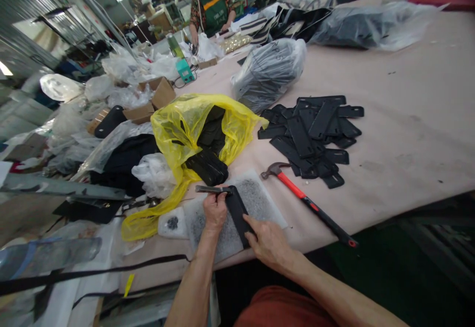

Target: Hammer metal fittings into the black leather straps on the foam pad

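Note:
My left hand (pixel 215 214) is closed around a slim metal punch (pixel 211 189), which lies nearly level with one end at the top of a flat black strip (pixel 236 212). The strip lies on a worn, speckled white board (pixel 256 188). My right hand (pixel 270 244) grips the strip's right edge, with the index finger on its face and the thumb lower down. To the right of the board rests a claw hammer (pixel 297 191) with a red and black handle. Beyond it is a loose pile of similar black strips (pixel 311 134).
A yellow plastic bag (pixel 170 124) holding black pieces lies open behind the board. A small white block (pixel 172 223) sits to the left. Farther back are a grey-filled plastic bag (pixel 272 72), a cardboard box (pixel 161 94) and a person in a green apron (pixel 216 13) across the table.

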Available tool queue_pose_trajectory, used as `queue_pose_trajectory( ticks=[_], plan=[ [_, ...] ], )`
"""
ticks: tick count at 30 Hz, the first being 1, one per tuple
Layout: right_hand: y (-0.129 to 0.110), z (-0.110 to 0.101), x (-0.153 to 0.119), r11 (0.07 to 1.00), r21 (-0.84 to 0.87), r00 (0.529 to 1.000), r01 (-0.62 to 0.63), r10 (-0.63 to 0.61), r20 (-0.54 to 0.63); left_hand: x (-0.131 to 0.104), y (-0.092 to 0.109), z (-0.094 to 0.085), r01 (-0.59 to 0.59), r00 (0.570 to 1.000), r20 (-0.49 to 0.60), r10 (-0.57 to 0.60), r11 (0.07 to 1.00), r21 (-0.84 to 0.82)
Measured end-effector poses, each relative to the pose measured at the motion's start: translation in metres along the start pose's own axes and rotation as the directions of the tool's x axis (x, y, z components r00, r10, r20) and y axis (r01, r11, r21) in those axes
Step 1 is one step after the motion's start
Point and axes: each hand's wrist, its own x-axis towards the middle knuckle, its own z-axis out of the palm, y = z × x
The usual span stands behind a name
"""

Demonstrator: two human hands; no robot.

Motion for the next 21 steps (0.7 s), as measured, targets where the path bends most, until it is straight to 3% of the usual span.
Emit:
queue_pose_trajectory(
  ticks=[13,21],
  plan=[
    [0.002,-0.0007,0.001,1.0,0.025,1.0,0.01,-0.011,0.028,-0.0008,-0.0047,0.0037,0.001,1.0,0.024,-0.001,1.0,0.016],
    [0.0029,-0.0005,0.0019,1.0,0.014,0.998,0.025,-0.026,0.055,0.0002,-0.0062,0.0072,-0.103,0.993,0.067,0.099,0.993,0.049]
  ],
)
